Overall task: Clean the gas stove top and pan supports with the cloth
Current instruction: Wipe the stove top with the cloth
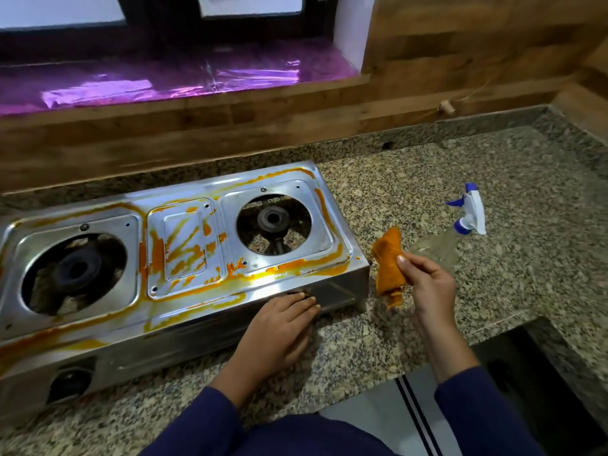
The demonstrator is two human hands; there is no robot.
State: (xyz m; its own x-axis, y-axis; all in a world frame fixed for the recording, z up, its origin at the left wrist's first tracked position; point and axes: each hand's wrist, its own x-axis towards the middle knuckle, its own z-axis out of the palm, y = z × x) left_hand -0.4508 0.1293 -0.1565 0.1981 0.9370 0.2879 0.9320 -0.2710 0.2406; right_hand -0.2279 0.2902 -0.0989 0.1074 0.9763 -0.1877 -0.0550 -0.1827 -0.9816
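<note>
We hold the cloth (388, 264) in our right hand (427, 284), pinched between thumb and curled fingers, just off the right end of the gas stove top (177, 225) and above the granite counter (427, 166). Our left hand (279, 327) lies flat on the stove's front edge with straight fingers, gripping nothing. That hand should brace the light steel body, or it may skid on the polished stone as we wipe. The cloth is bunched into a narrow wad and already stained orange, so we would do well to refold it to a cleaner face. Long strokes from the back rim toward us should lift the smears rather than spread them. The top is pressed, mirror-bright sheet metal with raised ribs and shallow channels, and the thick orange residue gathers in those grooves. A fingertip behind the fabric will be needed there. The two round openings show dark, rough cast burners, the right burner (273, 218) among them. We see no pan supports. A clear plastic spray bottle (441, 248) lies on its side behind the cloth.
</note>
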